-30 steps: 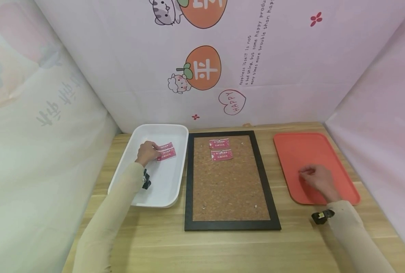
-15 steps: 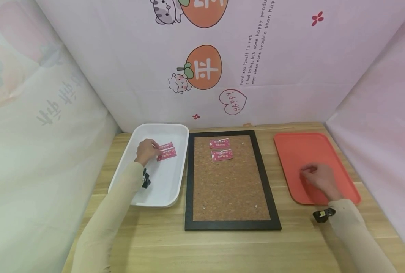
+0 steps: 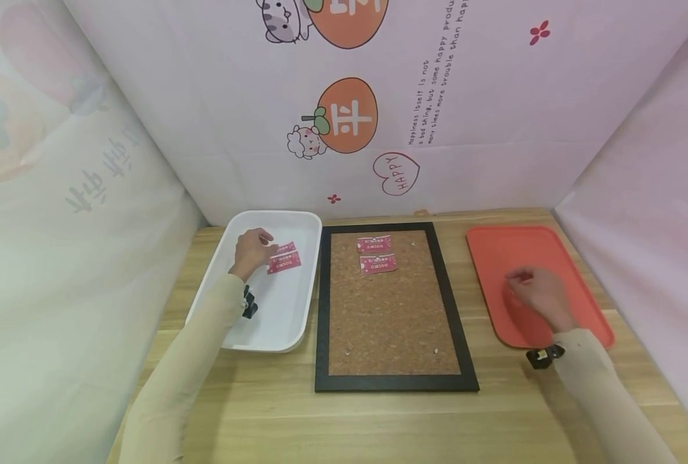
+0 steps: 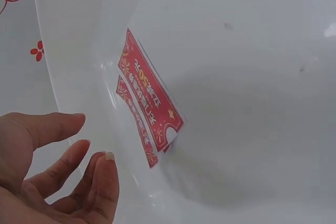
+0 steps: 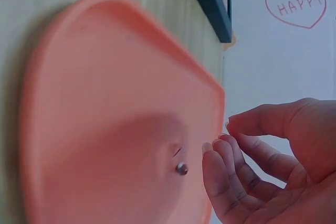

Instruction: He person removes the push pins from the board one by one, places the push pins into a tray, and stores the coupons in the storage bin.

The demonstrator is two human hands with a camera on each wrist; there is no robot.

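Note:
My left hand (image 3: 252,252) hovers inside the white tray (image 3: 262,325), fingers loosely bent and holding nothing. In the left wrist view, its thumb stands apart from the fingertips, beside red paper coupons (image 4: 149,90) that overlap on the tray floor. Over the red tray (image 3: 529,248) is my right hand (image 3: 540,293), its fingers loosely curled, the thumb tip close to the index finger with nothing visible between them. A small silver thumbtack (image 5: 181,169) lies in that tray near the right fingertips.
Between the trays lies a cork board (image 3: 396,322) in a black frame (image 3: 396,383). Two pink coupons, an upper coupon (image 3: 374,245) and a lower coupon (image 3: 380,265), are tacked near its top. Silver tacks, such as the bottom-left tack (image 3: 347,352), sit near its corners. Printed cloth walls surround the table.
My left hand has risen off the coupons, its fingers and thumb parting, while the coupons stay in the tray. My right hand has shifted slightly toward the far side of the red tray.

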